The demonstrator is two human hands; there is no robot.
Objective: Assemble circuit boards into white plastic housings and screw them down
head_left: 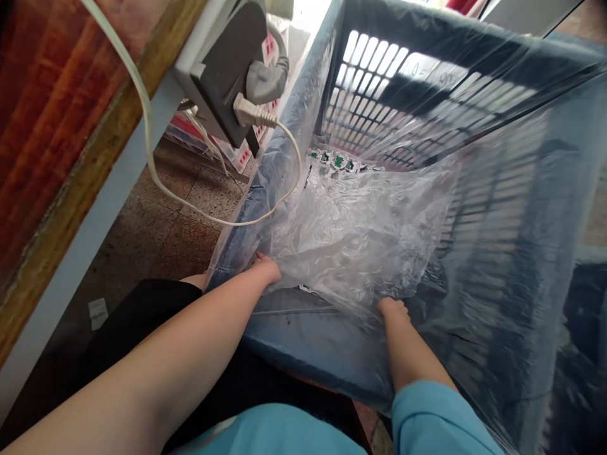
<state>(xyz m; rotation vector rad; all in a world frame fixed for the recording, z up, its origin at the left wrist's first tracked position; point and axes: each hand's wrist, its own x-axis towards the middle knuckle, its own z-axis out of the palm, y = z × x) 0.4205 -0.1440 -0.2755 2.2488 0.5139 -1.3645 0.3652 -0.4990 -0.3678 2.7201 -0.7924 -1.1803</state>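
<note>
A clear plastic sheet point(351, 234) lies crumpled inside a large blue-grey slatted crate point(313, 354), whose walls are also covered in clear film. My left hand point(266, 268) is closed on the sheet's near left edge, just inside the crate's wall. At the near right edge, my right hand point(394, 308) has its fingers curled on the same sheet. Along the far side of the sheet shows a row of small green and silver pieces point(339, 162), partly covered by the plastic. Another small silvery piece point(307, 289) peeks out near the front.
A wooden-edged table point(95, 158) stands on the left, with a dark power socket block point(227, 76) at its edge. From its white plug point(253, 114), a cord point(227, 222) loops over the crate's left rim. Speckled tile floor point(161, 215) shows below.
</note>
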